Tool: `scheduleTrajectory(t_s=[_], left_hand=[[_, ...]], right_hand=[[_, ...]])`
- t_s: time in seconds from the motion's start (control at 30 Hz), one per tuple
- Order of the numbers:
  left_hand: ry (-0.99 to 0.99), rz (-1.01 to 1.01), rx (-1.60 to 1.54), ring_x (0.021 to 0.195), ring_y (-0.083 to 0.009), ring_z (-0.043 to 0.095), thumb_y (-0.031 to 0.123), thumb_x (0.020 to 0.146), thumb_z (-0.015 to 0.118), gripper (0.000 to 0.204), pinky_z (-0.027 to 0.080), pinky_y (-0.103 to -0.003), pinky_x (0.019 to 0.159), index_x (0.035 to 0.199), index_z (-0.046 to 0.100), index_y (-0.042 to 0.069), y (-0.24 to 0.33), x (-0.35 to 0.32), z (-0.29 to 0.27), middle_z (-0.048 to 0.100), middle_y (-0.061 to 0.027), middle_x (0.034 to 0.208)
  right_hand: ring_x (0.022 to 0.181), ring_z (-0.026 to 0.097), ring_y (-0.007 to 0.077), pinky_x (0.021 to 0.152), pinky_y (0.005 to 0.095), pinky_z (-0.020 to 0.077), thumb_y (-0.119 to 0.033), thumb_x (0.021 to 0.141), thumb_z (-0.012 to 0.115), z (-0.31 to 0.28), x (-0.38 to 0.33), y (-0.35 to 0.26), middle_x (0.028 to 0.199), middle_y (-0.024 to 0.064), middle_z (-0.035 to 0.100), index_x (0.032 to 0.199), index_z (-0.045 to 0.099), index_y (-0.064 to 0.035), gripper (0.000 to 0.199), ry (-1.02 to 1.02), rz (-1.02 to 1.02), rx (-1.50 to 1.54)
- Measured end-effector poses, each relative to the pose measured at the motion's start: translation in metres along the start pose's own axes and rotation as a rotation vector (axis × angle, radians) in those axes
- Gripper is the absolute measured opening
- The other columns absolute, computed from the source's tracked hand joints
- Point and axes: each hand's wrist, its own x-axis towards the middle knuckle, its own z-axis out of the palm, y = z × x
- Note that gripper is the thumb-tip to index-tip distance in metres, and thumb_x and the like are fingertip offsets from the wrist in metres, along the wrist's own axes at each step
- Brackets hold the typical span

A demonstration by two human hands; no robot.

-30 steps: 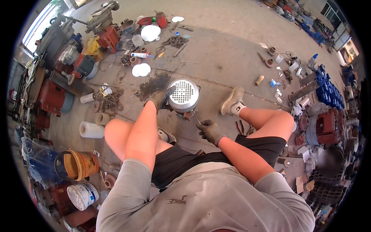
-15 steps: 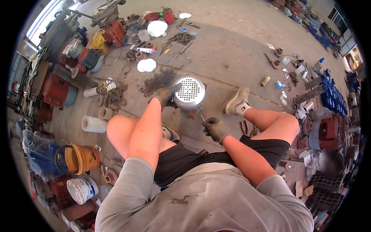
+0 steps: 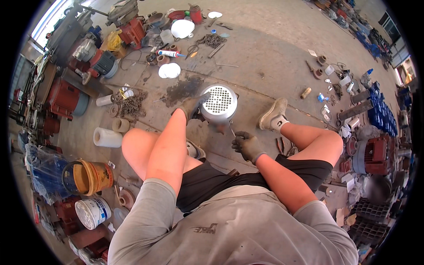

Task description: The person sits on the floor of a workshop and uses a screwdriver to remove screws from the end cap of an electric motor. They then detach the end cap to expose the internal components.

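Observation:
Between my feet stands an electric motor with a silver fan cover, its round grille facing up. My left hand, in a dark work glove, grips the cover's left rim, with fingertips over the edge of the grille. My right hand, gloved too, is closed around a tool whose handle is hidden in the fist. Only the tool's thin metal shaft shows, pointing up toward the near right side of the motor; whether its tip touches cannot be made out. Pliers with dark red handles lie right of this hand.
White round lids, a sealant tube and a chain lie beyond the motor. To the left are another chain heap, a white roll and a yellow bucket. A red motor stands at the right.
The view has shifted slightly, so the motor appears a little further right. Both hands keep nearly the same hold and place beside the cover.

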Motion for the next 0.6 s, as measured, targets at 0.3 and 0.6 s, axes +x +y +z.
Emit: scheduleTrajectory(t_s=[0.3, 0.6], left_hand=[[0.028, -0.013, -0.037, 0.093, -0.03, 0.077, 0.052, 0.098, 0.08, 0.067, 0.069, -0.049, 0.066, 0.131, 0.071, -0.006, -0.003, 0.006, -0.004, 0.078, -0.0144, 0.115], [0.006, 0.005, -0.046, 0.091, -0.0298, 0.078, 0.053, 0.099, 0.079, 0.063, 0.068, -0.049, 0.065, 0.13, 0.072, -0.003, -0.002, 0.001, 0.002, 0.078, -0.0133, 0.112]], right_hand=[[0.089, 0.077, 0.024, 0.074, 0.0351, 0.0637, -0.013, 0.105, 0.069, 0.012, -0.003, -0.005, 0.111, 0.0163, 0.075, 0.144, 0.059, 0.0036, 0.044, 0.044, -0.067, -0.169], [0.096, 0.078, 0.0272, 0.08, 0.0372, 0.0663, -0.01, 0.103, 0.07, 0.006, 0.0, -0.003, 0.113, 0.0183, 0.075, 0.14, 0.061, 0.0055, 0.04, -0.012, -0.13, -0.233]])
